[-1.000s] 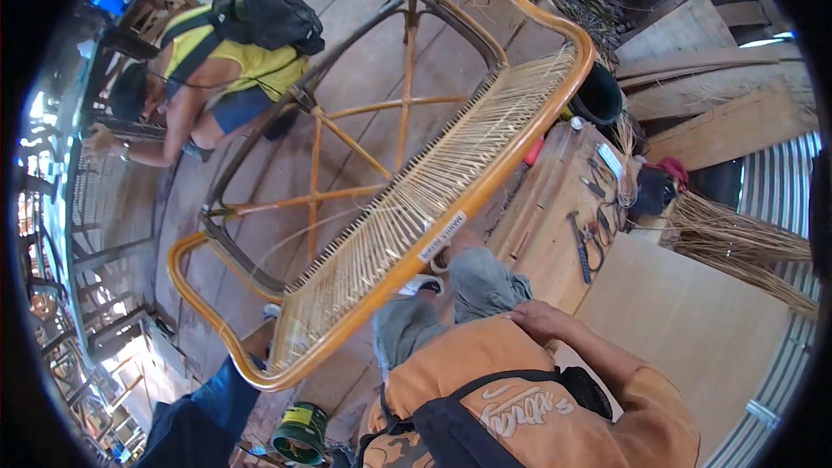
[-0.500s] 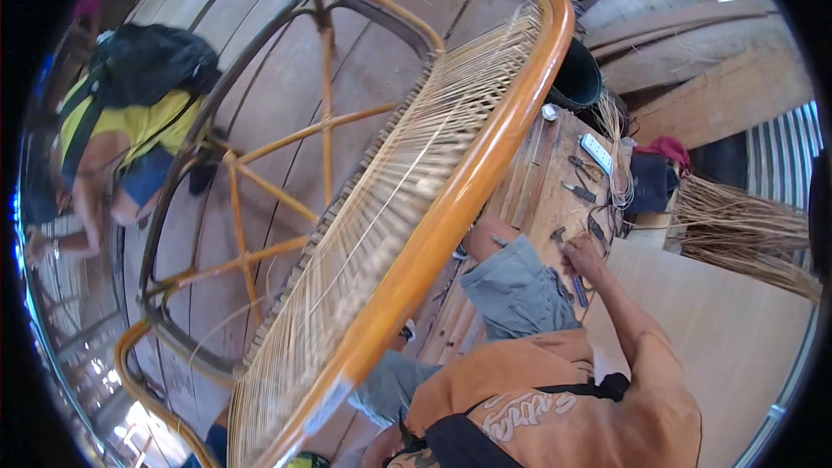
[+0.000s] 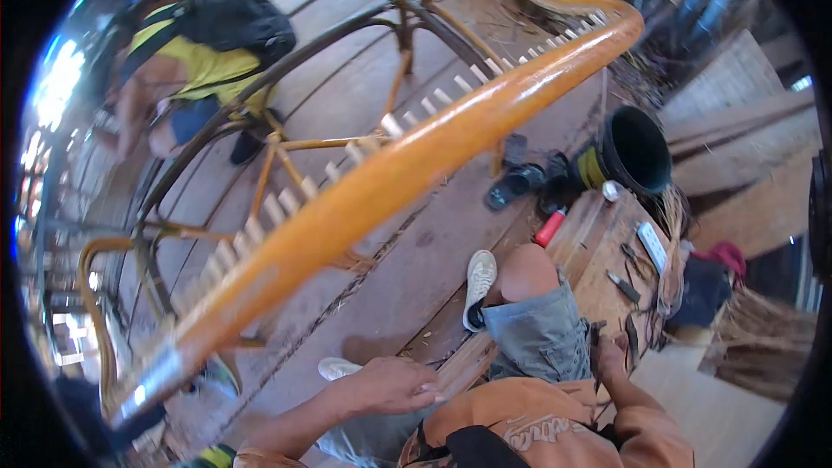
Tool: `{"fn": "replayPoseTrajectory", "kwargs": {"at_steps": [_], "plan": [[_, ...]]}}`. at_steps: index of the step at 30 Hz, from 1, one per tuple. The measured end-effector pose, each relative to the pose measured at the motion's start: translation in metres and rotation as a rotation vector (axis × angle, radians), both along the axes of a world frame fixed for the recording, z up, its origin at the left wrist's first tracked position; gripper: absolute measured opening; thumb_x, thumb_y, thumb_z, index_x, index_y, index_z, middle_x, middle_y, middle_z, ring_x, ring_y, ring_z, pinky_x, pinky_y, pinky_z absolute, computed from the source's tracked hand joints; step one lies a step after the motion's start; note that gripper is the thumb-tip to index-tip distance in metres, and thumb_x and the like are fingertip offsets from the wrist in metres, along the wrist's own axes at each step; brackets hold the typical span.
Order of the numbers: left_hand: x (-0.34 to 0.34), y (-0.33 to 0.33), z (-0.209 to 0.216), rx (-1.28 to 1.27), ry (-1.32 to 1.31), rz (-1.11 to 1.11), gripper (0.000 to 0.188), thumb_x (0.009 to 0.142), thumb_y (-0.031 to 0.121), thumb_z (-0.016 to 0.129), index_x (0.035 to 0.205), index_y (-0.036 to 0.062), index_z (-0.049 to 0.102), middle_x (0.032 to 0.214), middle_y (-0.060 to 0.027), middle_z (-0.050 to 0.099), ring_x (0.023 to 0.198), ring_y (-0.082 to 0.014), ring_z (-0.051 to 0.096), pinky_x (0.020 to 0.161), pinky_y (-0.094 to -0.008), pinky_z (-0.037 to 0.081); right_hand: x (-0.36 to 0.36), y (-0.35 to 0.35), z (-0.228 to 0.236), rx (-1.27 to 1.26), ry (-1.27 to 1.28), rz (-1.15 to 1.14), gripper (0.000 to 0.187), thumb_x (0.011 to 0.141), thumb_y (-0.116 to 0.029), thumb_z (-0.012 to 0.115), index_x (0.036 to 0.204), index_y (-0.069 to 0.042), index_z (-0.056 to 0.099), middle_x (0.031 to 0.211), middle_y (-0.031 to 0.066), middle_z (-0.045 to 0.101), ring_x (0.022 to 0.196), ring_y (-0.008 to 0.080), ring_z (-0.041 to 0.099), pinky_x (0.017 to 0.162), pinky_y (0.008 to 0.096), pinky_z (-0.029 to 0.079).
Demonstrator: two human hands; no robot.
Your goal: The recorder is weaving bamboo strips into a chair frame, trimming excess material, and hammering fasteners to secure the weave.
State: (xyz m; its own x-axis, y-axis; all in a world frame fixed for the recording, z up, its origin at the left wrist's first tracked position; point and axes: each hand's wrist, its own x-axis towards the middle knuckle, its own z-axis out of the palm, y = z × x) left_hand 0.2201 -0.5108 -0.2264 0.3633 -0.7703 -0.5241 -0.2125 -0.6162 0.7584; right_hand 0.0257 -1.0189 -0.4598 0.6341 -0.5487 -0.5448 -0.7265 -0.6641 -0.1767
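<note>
Apparent hammer (image 3: 597,329), beside right hand (image 3: 612,357) near bench (image 3: 594,269) edge.
Likely stiff, tough, head-heavy; suits holding low on hidden handle. Cannot tell whether gripped; cannot tell contents of palm-down, loosely curled left hand (image 3: 396,386).

head-worn fisheye, looking down
the single view sits close above the wearer's orange shirt (image 3: 520,403) at five o'clock, with a rattan frame (image 3: 416,169) slanting near across its middle from eight to two.
</note>
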Motion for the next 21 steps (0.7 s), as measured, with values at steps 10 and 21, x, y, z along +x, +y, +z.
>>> {"fn": "replayPoseTrajectory", "kwargs": {"at_steps": [10, 21], "plan": [[-0.054, 0.124, 0.163, 0.629, -1.768, 1.114, 0.037, 0.085, 0.017, 0.057, 0.119, 0.0032, 0.054, 0.121, -0.0175, 0.054, 0.119, -0.0353, 0.046, 0.1, -0.0455, 0.033, 0.23, 0.029, 0.141, 0.185, -0.747, 0.292, 0.027, 0.093, -0.018, 0.048, 0.109, 0.004, 0.054, 0.101, 0.0154, 0.06, 0.091, 0.0255, 0.056, 0.082, 0.0361, 0.045], [-0.074, 0.122, 0.148, 0.601, -1.81, 1.186, 0.046, 0.08, 0.033, 0.065, 0.115, 0.0059, 0.05, 0.115, -0.0126, 0.052, 0.114, -0.0328, 0.044, 0.098, -0.0455, 0.029, 0.459, 0.086, 0.318, 0.463, -1.588, 0.15, 0.05, 0.095, -0.034, 0.051, 0.129, 0.004, 0.047, 0.127, 0.0141, 0.052, 0.113, 0.0222, 0.049, 0.1, 0.0312, 0.035]]}}
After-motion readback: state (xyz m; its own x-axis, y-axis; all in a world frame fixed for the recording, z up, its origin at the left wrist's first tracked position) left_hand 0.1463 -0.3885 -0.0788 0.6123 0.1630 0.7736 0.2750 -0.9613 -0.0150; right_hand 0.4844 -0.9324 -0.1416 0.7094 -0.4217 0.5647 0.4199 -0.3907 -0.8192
